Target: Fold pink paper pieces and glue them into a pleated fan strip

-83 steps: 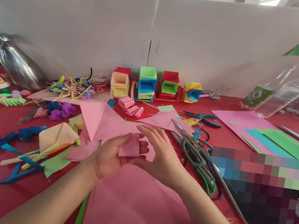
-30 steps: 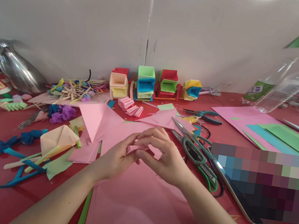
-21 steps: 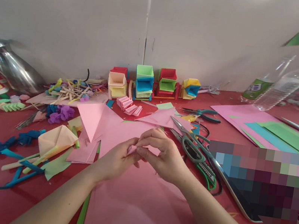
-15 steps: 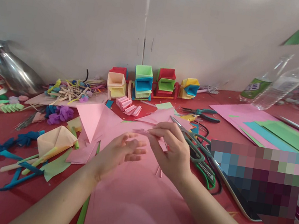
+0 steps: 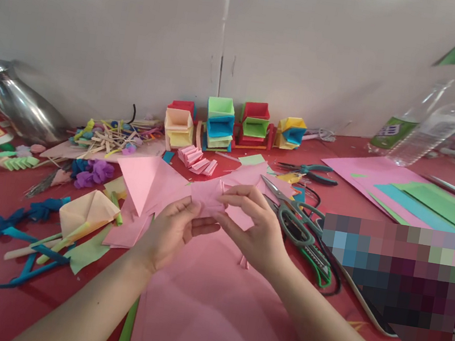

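Observation:
A small piece of pink paper (image 5: 205,194) is held up between my two hands, its lower part hidden by fingers. My left hand (image 5: 178,226) pinches its left side, thumb on the near face. At the right edge, my right hand (image 5: 256,224) grips it between thumb and fingers. Under both hands lies a large pink sheet (image 5: 206,305). Folded pink paper pieces (image 5: 196,161) sit just beyond my hands. Close to my right hand, scissors (image 5: 289,215) with grey-green handles rest on the table.
Colourful folded paper boxes (image 5: 219,126) stand along the white partition (image 5: 143,47). At left are a metal jug (image 5: 26,104), sticks (image 5: 107,137) and blue paper strips (image 5: 28,266). Pliers (image 5: 309,172), a green cutter (image 5: 318,265), coloured sheets (image 5: 433,203) and plastic bottles (image 5: 432,134) lie or stand right.
My left hand, open half a second ago, has closed on the pink paper. The paper, earlier seen nearly edge-on in my right hand, now shows its flat face.

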Available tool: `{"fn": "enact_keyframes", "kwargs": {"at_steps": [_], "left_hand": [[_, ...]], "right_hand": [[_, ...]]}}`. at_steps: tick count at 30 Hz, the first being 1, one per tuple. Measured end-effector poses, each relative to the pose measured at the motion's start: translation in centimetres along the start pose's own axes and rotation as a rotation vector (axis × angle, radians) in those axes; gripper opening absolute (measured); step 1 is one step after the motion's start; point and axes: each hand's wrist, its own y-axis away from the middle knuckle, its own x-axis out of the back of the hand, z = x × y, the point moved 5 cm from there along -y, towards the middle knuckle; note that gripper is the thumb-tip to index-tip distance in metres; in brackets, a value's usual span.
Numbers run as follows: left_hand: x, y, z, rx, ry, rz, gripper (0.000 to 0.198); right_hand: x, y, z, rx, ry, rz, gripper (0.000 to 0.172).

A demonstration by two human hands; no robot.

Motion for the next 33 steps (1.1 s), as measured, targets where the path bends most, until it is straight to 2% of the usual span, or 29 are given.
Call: {"fn": "enact_keyframes", "kwargs": {"at_steps": [3,7,10,15,20,25,28,30,32,33], "left_hand": [[0.3,-0.1,-0.1,-0.038,-0.028,0.050,0.017],[0.6,-0.1,-0.4,-0.119,-0.126,0.109,0.018],[0.5,-0.1,-0.6,-0.168,-0.262,0.125,0.022],[0.5,0.0,-0.9,-0.163,-0.355,0.126,0.027],[0.5,-0.1,-1.3,-0.166,-0.326,0.139,0.028],[0.5,-0.2,-1.8,-0.140,-0.328,0.110,0.034],[1.2,-0.1,-0.9,-0.157,-0.548,0.145,0.046],[1.5,0.2,0.7,-0.307,-0.814,0.221,0.070],[0.8,0.5,1.6,-0.473,-1.161,0.141,0.098],[0.2,0.5,1.6,-0.519,-1.321,0.036,0.105]], "right_hand": [[0.0,0.2,1.2,-0.192,-0.170,0.016,0.016],[-0.9,0.6,2.3,-0.461,-0.395,-0.018,0.028],[-1.4,0.9,2.7,-0.610,-0.441,-0.063,0.028],[-1.6,1.2,3.2,-0.687,-0.502,-0.066,0.022],[-1.9,1.5,3.4,-0.719,-0.536,-0.032,0.021],[-2.2,1.5,3.1,-0.742,-0.664,-0.009,0.011],[-2.1,1.5,3.3,-0.784,-0.668,-0.027,0.013],[-1.9,1.7,3.7,-0.862,-0.647,-0.051,0.025],[-1.8,1.9,4.0,-0.977,-0.690,-0.074,0.040],[-1.8,2.1,4.0,-1.025,-0.746,-0.090,0.045]]}}
